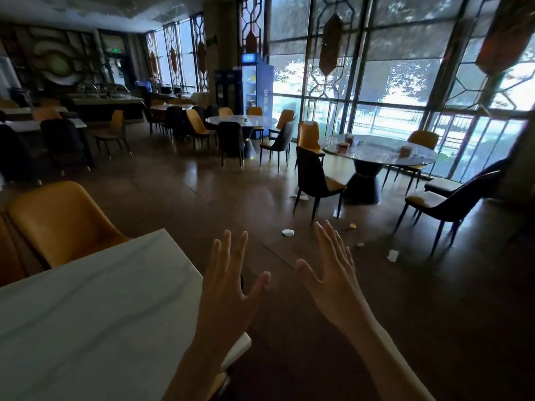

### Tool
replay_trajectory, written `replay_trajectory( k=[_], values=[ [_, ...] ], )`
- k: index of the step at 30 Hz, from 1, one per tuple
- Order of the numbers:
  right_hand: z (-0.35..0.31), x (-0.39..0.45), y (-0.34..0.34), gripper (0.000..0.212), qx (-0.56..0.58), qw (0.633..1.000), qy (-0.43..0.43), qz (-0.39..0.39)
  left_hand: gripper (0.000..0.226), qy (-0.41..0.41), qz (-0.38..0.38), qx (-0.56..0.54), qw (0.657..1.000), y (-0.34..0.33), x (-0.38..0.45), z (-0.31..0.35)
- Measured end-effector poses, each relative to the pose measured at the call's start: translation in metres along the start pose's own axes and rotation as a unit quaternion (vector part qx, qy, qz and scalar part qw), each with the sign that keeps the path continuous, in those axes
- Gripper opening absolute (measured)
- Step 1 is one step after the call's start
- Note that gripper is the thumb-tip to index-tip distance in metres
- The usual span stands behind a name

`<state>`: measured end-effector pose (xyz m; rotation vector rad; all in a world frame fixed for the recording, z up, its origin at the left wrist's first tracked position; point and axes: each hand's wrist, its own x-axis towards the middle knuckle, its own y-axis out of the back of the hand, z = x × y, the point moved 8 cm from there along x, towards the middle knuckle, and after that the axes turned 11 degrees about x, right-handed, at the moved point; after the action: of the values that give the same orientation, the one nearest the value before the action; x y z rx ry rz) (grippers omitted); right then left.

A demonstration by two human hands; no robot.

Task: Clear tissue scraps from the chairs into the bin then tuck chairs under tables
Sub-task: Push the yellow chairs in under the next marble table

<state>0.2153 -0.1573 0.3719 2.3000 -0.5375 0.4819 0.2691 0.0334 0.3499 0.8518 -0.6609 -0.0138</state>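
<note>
Tissue scraps lie scattered on the dark floor on the near side of the round glass table [379, 153]: one crumpled white scrap [288, 233] toward the person, a flatter white piece [392, 255] beside the black chair [447, 202] that stands pulled out from that table, and smaller bits between them. I cannot make out any on the chair seats from here, and no bin is in sight. The person's left hand [228, 287] and right hand [333, 273] are both raised with fingers spread wide, holding nothing, well short of that table. The risk, to my eye, is in the dim light: pale scraps near the chair legs could be missed, or a foot could catch the splayed legs of the dark-backed chair [314, 180] on the table's near side. Walking in empty-handed, with no bin close, could also mean dropped scraps on the way.
</note>
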Motion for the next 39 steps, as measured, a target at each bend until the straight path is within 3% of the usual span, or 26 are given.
replay_trajectory(
  k=[8, 16, 39],
  values=[
    [0.081, 0.128, -0.012, 0.076, -0.027, 1.0, -0.002, -0.008, 0.081, 0.033, -0.001, -0.012, 0.999, -0.09, 0.13, -0.035],
    [0.135, 0.246, -0.035, 0.076, -0.005, 1.0, 0.01, -0.006, 0.082, 0.038, 0.018, 0.004, 0.999, -0.132, 0.238, -0.054],
    [0.308, 0.631, -0.187, 0.076, 0.09, 0.98, 0.105, -0.14, 0.079, 0.178, 0.06, 0.149, 0.971, -0.307, 0.541, -0.179]
  ],
)
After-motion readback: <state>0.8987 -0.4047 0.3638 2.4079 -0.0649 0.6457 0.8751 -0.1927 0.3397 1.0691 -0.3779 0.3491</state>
